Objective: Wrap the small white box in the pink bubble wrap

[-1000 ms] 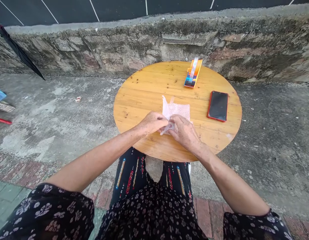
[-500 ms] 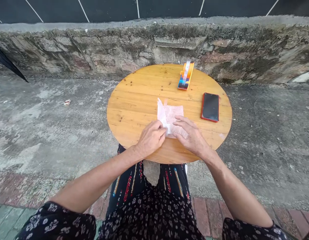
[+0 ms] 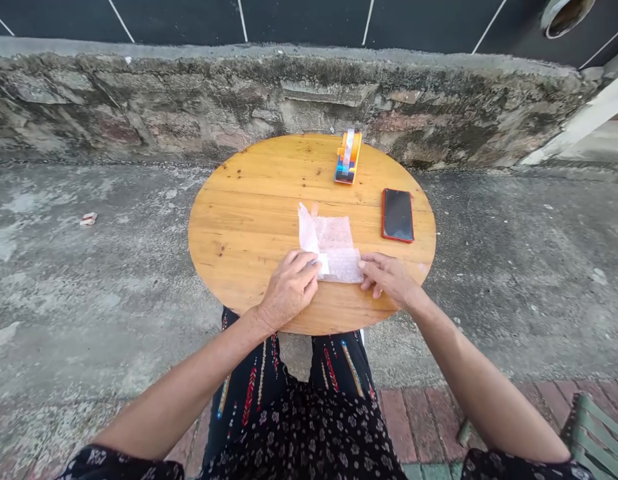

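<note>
A pale pink sheet of bubble wrap (image 3: 335, 233) lies near the front of the round wooden table, its left side standing up in a raised flap. Along its lower part runs a folded band, with a small white piece (image 3: 323, 264) at the band's left end. My left hand (image 3: 291, 285) is closed at that left end, fingertips gripping the wrap beside the white piece. At the band's right end, my right hand (image 3: 386, 275) pinches the wrap's edge between thumb and fingers. The fingers partly hide both ends.
On the round wooden table (image 3: 249, 200), a tape dispenser (image 3: 347, 158) in orange and blue stands at the back. A phone (image 3: 398, 215) in a red case lies to the right. Behind is a stone wall (image 3: 189, 113); a green slatted seat (image 3: 596, 433) shows at lower right.
My right hand has moved from hovering open over the wrap to pinching its right edge. A folded band now shows along the lower part. The view has turned to the right.
</note>
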{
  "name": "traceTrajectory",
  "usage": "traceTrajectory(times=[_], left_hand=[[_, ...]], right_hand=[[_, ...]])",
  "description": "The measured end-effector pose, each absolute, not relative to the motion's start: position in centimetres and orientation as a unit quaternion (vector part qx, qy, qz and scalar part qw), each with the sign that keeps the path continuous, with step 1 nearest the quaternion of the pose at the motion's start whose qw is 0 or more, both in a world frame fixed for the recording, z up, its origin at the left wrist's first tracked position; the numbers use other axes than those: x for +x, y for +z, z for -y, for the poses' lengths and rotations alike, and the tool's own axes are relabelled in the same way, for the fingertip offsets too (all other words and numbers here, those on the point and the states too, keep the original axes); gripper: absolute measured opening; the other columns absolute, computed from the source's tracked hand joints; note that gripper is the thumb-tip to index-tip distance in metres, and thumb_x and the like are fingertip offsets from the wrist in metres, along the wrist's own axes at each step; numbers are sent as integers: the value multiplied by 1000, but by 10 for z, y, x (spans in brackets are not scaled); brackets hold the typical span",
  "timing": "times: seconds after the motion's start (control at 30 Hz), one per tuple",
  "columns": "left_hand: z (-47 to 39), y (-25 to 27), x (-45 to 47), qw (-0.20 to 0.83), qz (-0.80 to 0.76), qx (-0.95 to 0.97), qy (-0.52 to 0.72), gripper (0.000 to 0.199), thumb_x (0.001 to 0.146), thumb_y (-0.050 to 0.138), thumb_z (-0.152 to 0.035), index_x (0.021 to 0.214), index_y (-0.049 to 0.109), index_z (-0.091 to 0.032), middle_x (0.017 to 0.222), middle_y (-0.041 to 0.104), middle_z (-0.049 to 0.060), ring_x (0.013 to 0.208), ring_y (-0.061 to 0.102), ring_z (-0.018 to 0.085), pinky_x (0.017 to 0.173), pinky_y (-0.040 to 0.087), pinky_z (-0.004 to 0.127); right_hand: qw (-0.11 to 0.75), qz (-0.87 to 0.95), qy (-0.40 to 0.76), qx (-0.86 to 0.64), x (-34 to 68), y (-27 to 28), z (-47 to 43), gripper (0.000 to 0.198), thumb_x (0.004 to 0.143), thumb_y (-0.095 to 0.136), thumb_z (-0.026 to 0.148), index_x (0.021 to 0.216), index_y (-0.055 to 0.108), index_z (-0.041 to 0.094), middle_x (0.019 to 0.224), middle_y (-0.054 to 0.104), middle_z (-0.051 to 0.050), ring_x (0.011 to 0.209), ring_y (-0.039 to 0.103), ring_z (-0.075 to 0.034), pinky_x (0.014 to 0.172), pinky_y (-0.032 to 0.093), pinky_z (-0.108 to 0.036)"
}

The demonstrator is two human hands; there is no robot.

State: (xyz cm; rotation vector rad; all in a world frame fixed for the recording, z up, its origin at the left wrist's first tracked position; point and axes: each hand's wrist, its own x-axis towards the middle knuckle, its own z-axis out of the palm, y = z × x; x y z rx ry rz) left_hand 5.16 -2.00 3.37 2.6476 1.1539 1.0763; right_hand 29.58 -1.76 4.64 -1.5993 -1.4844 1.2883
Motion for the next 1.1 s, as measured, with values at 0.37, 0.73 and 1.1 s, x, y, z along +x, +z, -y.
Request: traceTrajectory(times=[0.37, 0.73, 1.1], left_hand=[[17, 25, 52, 28, -353, 851, 388, 23, 88, 49, -7, 101, 65, -16, 109, 64, 11, 102, 54, 25, 89, 52, 43], [12, 21, 50, 26, -329, 855, 400, 18, 87, 51, -9, 99, 65, -14, 108, 62, 12, 100, 52, 26, 90, 51, 42], [12, 21, 50, 29, -328, 850, 412, 14, 86, 53, -7, 93, 64, -12, 104, 63, 12, 97, 52, 25, 88, 50, 40]], right_hand=[[268, 483, 562, -616, 290, 52, 8, 43, 70, 72, 56, 67, 50, 20, 46, 48, 6, 35, 39, -6, 31, 28, -19], [360, 513, 471, -621, 270, 58, 9, 40, 66, 75, 48, 78, 50, 20, 63, 53, 6, 49, 46, -7, 43, 37, -20], [369, 439, 588, -571, 275, 55, 27, 49, 70, 77, 40, 109, 54, 20, 81, 68, -1, 61, 65, -11, 40, 37, -15]])
